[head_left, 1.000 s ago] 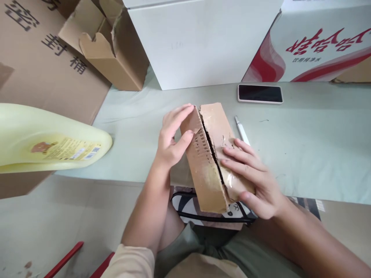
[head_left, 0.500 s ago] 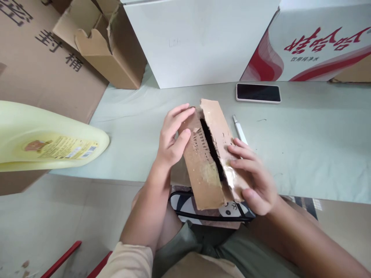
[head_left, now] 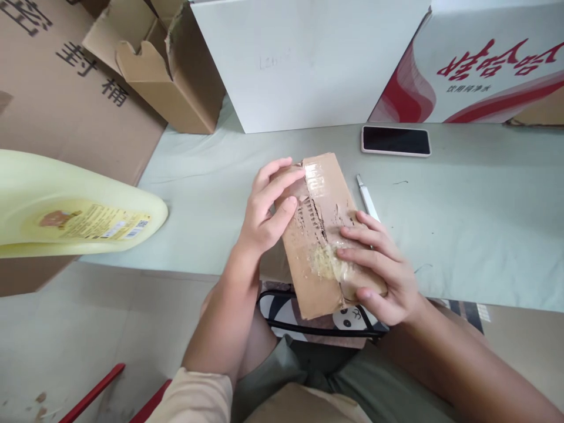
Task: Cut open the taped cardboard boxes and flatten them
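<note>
A brown cardboard box (head_left: 311, 270) lies tilted between my hands at the table's front edge, partly above my lap. Its two top flaps meet along a torn seam, with scuffed clear tape near both ends. My left hand (head_left: 268, 211) grips the box's upper left side, fingers over the left flap. My right hand (head_left: 383, 267) presses on the right flap near its lower end, fingers spread across it. Just past the right fingers lies a white pen-like tool (head_left: 365, 197), its lower end hidden by that hand.
A phone (head_left: 395, 141) lies toward the back of the table (head_left: 476, 223). Behind stand a white box (head_left: 308, 70), a red-and-white carton (head_left: 493, 70) and an open brown box (head_left: 171, 94). At left are a pale yellow bottle (head_left: 79, 205) and a large carton (head_left: 66, 117).
The right flap of the box has been folded down by my right hand, and the dark gap between the flaps has closed to a thin seam. My left hand stays nearly in place.
</note>
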`<state>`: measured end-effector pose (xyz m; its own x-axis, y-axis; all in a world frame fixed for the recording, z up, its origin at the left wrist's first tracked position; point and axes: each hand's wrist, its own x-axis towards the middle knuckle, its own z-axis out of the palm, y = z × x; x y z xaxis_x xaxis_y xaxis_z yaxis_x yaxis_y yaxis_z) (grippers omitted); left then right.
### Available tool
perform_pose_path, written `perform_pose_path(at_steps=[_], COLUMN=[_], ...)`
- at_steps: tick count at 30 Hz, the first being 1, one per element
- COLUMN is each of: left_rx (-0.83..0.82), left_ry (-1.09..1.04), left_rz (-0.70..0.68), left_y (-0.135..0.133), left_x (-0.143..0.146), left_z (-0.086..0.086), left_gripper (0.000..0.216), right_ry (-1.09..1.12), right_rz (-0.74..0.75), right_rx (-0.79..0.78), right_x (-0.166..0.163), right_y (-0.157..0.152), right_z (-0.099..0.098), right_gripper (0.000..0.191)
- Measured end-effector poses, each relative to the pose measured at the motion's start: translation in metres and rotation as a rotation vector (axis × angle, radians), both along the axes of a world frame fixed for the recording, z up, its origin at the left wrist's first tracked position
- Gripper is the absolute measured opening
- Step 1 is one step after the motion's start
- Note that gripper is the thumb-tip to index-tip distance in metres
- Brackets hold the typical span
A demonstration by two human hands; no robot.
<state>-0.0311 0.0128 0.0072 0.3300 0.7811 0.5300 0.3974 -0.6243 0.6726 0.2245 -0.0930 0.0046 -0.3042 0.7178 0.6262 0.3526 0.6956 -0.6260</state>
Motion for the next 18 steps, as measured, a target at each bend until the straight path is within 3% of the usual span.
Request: perform_pose_path(at_steps=[7,12,18], left_rx=[-0.051,-0.082,-0.147], left_ry=[0.059,0.084,-0.057], left_rz=[-0.023,0.023,0.126], left_y=[-0.003,-0.002,0.007], left_x=[-0.001,-0.003,-0.016], left_z=[0.003,0.004,-0.002], left_gripper=[0.045,0.041,0.033], right_ry=[0.023,0.139,0.391], right_rz=[0.036,0.083,-0.157], right_rx=[-0.026,-0.118,-0.304], right_x=[-0.001,0.008,0.015], right_y=[0.000,-0.003,0.005], right_z=[0.000,-0.008,-0.021], right_gripper=[0.051,0.064,0.055])
